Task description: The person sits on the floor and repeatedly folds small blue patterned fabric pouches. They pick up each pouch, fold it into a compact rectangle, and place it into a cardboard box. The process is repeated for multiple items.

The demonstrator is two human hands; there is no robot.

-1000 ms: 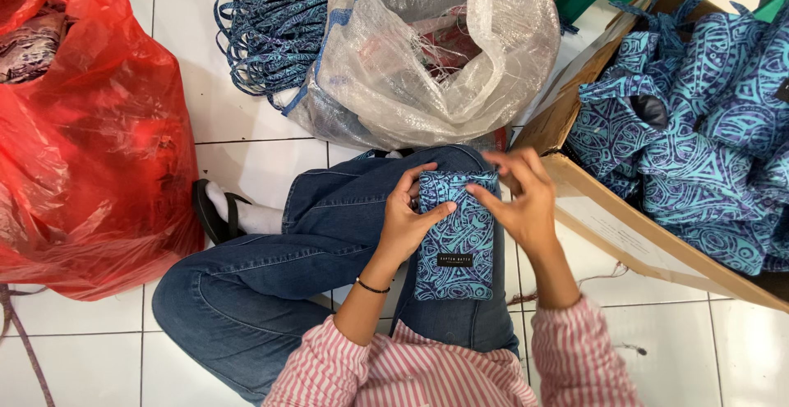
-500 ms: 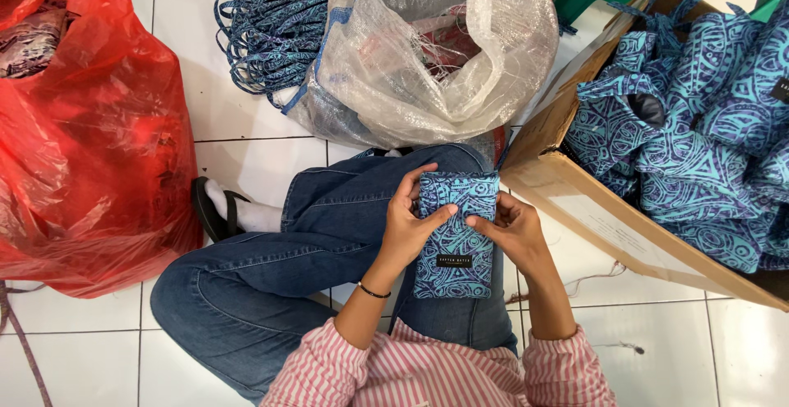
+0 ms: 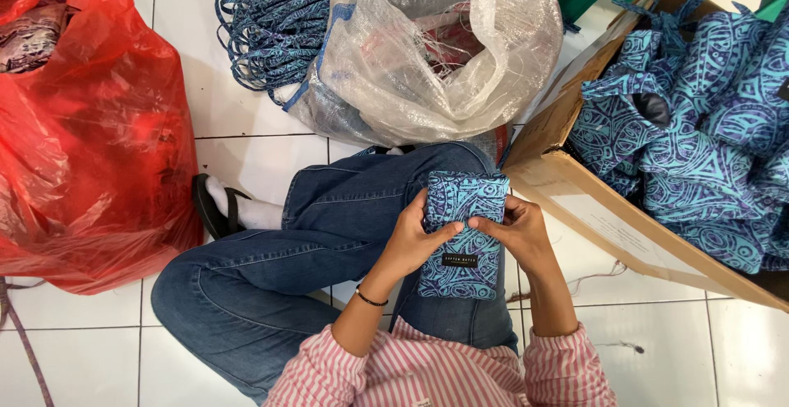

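Since the earlier frame the right hand [image 3: 519, 230] has slid in from the pouch's right edge to its top middle, and both thumbs now meet there. I read that as pressing a fold flat.

Left to right from my feed: red plastic bag [image 3: 82, 136] bulging at the left edge of the tiled floor [image 3: 246, 160], then a heap of blue patterned straps [image 3: 267, 21] at the top, partly under a clear woven sack [image 3: 444, 54].

Centre: left hand [image 3: 411, 239] grips the blue patterned pouch [image 3: 460, 239] along its left edge, thumb on the front face. Right hand clamps the right side, thumb on top. The pouch lies on the denim-clad thigh [image 3: 345, 218], which gives a firm backing.

Right edge: open cardboard box [image 3: 608, 218] tipped toward the person, full of matching blue fabric pieces [image 3: 699, 119], within easy reach.
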